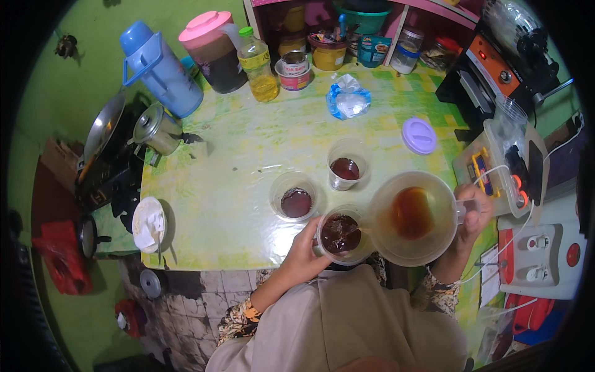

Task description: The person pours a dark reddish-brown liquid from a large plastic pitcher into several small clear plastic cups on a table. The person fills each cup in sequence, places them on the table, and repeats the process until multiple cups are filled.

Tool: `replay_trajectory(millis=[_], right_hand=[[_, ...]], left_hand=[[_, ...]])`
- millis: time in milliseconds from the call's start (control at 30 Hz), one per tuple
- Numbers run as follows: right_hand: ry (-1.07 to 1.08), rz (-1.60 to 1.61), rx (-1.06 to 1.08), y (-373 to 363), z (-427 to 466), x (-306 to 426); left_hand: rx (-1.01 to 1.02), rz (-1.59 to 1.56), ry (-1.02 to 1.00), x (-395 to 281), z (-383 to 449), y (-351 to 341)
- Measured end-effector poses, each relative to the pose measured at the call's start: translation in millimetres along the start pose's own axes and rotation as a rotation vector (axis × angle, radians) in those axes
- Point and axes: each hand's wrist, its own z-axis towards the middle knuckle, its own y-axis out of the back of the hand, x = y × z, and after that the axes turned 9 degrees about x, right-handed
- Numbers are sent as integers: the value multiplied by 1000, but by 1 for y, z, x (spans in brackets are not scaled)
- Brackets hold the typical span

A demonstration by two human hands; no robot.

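Observation:
My left hand is wrapped around a clear plastic cup that holds dark reddish-brown liquid. Gripped by its handle in my right hand is a translucent plastic pitcher, tilted so its spout meets the cup's rim. Some amber-brown liquid lies inside the pitcher, and the surface in the held cup is bubbly. Two more clear plastic cups stand on the table beyond, a left one and a farther one, both partly filled with similar dark liquid.
A purple lid and a blue-and-clear plastic package lie on the green-yellow tablecloth. At the back stand a blue thermos, a pink-lidded pitcher and an oil bottle. A cup sealer and a plastic bin stand right; a small plate left.

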Motion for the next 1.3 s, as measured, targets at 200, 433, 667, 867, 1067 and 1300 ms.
replay_trajectory(millis=[200,433,667,867,1067,1300], right_hand=[[84,1068,-54,72,-86,-83],[101,730,-372,153,-157,32],[-50,-577,-1507,204,-229,55],[12,-537,-1775,206,-247,7],[-15,-314,-1853,214,-264,-33],[-133,-997,-1776,234,-295,-54]], left_hand=[[3,-6,-43,2,7,-6],[-75,2,-26,12,15,-13],[-129,125,-65,30,28,-18],[-174,159,-96,32,36,-23],[-169,215,-68,38,33,-22],[-66,260,23,17,17,-16]])
